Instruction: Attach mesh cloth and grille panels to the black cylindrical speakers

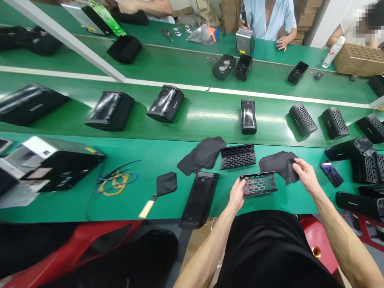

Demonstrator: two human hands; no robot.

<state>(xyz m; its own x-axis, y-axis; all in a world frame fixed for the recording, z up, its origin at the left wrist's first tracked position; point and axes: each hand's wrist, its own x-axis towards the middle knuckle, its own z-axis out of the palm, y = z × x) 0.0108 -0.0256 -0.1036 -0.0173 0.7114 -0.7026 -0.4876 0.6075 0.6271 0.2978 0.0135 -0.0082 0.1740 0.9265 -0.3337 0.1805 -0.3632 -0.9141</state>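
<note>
Green bench (159, 160), phone (331, 174) near right hand (306, 175), black casing (199, 200) near left hand (237, 195)

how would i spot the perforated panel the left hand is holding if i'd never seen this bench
On the near green bench, look just beyond the person's black-clothed lap. There the left hand grips one end of a black perforated panel. Unlike the similar panel lying just behind, this one is in a hand.

On table (162, 162), rear grille (238, 156) is btwn L sheet pile (201, 155) & R sheet pile (275, 163); phone (331, 174) lies R of these, cables (115, 180) L, speaker (199, 199) before L pile.
</note>
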